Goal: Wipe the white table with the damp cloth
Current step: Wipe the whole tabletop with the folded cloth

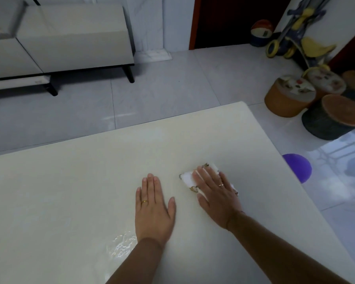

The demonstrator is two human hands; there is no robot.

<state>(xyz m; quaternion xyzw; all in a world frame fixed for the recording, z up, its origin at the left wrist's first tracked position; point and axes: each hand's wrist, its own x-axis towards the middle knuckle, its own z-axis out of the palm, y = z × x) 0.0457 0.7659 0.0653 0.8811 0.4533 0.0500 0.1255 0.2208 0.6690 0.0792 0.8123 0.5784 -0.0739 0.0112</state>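
The white table fills the lower part of the head view. A folded white cloth with a patterned edge lies on it right of centre. My right hand presses flat on the cloth, fingers together, covering most of it. My left hand rests palm-down on the bare tabletop just left of the cloth, fingers nearly together, holding nothing. A wet, shiny patch shows beside my left wrist.
The table's far edge and right corner border a tiled floor. Several round stools stand beyond the right corner, and a purple ball lies off the right edge. A pale sofa stands at the back left.
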